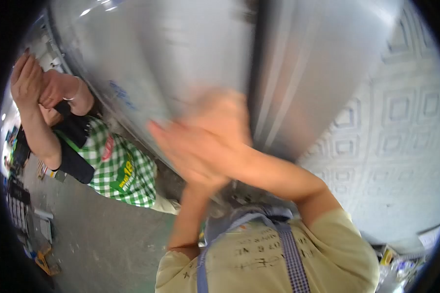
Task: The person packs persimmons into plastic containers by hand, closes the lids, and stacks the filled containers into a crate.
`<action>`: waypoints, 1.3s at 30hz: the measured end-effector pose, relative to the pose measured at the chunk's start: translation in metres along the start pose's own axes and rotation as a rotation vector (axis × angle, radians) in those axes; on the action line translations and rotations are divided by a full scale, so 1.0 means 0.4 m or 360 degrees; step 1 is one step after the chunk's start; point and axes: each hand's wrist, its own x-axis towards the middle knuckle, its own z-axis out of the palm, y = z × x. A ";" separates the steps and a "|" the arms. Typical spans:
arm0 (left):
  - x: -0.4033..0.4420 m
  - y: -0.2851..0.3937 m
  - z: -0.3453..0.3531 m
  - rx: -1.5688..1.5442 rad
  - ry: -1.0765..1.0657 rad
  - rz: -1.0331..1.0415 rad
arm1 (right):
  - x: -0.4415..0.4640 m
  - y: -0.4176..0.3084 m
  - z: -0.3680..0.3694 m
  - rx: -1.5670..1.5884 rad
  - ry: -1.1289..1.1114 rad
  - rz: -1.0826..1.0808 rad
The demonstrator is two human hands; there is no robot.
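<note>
Both of my hands are raised and meet in front of a grey metal panel. My right hand reaches across from the right and lies over my left hand, its fingers stretched out towards the left. Behind and above it, my left hand is smeared by motion, so its fingers do not show clearly. No object is visible in either hand. I cannot tell whether the hands touch the panel behind them.
At the left stands a co-worker in a green checked apron, with both hands raised together. A white panel with embossed squares fills the right side. Plastic-wrapped items lie at lower right, and boxes at far left.
</note>
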 end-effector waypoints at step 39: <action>-0.519 0.203 -0.257 -0.2805 -0.3217 -0.1884 | -0.385 -0.909 -0.381 -0.0971 0.0741 0.2497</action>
